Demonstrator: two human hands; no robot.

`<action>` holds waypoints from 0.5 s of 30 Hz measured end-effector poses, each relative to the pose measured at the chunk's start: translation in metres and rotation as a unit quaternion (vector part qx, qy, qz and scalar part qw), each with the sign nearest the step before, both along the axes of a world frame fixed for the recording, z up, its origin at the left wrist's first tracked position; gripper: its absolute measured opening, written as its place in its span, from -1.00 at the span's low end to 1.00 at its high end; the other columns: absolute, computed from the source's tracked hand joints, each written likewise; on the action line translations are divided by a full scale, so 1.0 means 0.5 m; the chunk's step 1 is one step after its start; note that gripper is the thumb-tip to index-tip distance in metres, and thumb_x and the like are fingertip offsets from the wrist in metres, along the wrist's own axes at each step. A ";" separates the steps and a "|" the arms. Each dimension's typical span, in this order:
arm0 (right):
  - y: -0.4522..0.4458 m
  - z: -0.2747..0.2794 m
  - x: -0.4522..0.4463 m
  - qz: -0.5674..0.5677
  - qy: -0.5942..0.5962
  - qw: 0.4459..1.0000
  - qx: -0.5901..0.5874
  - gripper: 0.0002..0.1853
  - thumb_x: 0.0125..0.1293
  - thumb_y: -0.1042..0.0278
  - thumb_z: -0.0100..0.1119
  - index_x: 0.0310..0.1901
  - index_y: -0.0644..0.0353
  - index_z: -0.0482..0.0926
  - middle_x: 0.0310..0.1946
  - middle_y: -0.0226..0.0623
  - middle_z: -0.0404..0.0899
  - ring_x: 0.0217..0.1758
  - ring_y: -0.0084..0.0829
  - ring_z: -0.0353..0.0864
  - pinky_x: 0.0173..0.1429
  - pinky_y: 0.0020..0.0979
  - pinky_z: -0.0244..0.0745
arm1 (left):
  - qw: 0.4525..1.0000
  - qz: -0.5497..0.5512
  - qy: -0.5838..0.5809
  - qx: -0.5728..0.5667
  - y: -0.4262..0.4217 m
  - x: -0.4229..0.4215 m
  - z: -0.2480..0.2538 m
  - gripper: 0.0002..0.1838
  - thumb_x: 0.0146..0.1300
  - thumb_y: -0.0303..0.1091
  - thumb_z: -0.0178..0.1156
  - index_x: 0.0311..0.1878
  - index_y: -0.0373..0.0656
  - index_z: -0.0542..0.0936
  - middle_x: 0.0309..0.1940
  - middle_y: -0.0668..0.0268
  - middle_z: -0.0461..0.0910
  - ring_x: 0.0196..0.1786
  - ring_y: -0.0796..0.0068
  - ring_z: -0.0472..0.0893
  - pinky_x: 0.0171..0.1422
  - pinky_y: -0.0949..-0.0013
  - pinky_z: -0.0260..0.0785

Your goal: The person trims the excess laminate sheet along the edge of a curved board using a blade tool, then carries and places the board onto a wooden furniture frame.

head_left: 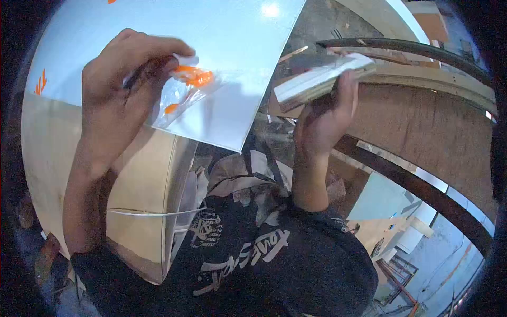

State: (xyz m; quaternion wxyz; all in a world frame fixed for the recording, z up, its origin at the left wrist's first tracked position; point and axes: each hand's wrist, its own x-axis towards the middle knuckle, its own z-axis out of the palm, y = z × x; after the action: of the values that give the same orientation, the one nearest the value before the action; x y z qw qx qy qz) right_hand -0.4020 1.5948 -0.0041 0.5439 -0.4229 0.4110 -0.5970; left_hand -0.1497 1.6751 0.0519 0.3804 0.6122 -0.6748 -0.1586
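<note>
The left hand (pixel 129 79) is positioned above the large flat white panel with orange printed marks (pixel 253 42), toward the panel's near edge. Its thumb and fingers are pinched together on a crumpled piece of clear plastic film with orange patches (pixel 182 92). The film hangs over the near part of the panel, to the left of the near right corner; whether its lower end touches the surface cannot be determined. A small white piece (pixel 186 59) is visible at the fingertips.

The right hand (pixel 323 119) is located outside the panel's right edge. It is clamped on a long rectangular block with a white upper face and brownish sides (pixel 325 82). The block is tilted, its right end higher in view, and is held clear of the panel.

A pale tan board (pixel 140 232) lies under the near edge of the white panel, with a thin white cord (pixel 153 213) across it. A broad brown wood-grain panel (pixel 422 116) stands to the right of the right hand, with a long dark bar (pixel 417 182) along its near side.
</note>
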 end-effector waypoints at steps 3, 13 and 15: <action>-0.043 -0.001 0.027 -0.005 -0.047 0.998 0.052 -0.53 0.64 0.12 -0.16 0.31 0.33 0.39 -0.02 -0.10 0.58 0.02 -0.29 0.65 0.13 -0.26 0.60 | 0.997 -0.011 -0.074 -0.030 -0.002 -0.001 -0.006 -0.83 0.26 -0.64 0.27 -0.13 -0.24 0.73 -0.29 0.25 0.66 -0.17 0.38 0.60 -0.06 0.36 0.48; -0.108 -0.016 0.140 -0.001 0.078 0.986 -0.147 -0.52 0.62 0.24 -0.36 0.47 0.21 0.13 0.11 -0.16 0.46 0.12 -0.32 0.54 0.37 -0.21 0.42 | 0.946 -0.192 -0.256 -0.053 0.009 0.041 0.026 -0.59 0.33 0.02 0.16 0.05 -0.03 0.73 0.10 0.20 0.70 0.18 0.13 0.65 0.32 -0.12 0.43; -0.103 -0.010 0.156 0.025 0.041 0.993 -0.108 -0.51 0.62 0.23 -0.37 0.48 0.20 0.14 0.16 -0.14 0.44 0.22 -0.31 0.49 0.45 -0.20 0.35 | 0.942 -0.214 -0.249 -0.074 0.017 0.048 0.015 -0.50 0.38 0.17 0.16 0.07 -0.04 0.72 0.10 0.27 0.72 0.20 0.15 0.66 0.34 -0.11 0.45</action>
State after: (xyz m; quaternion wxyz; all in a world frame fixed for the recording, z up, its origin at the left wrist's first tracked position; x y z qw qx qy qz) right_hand -0.3239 1.5433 -0.0090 0.4928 -0.5134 0.3553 -0.6060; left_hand -0.1258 1.6834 0.0594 0.2017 0.4437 -0.8727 -0.0284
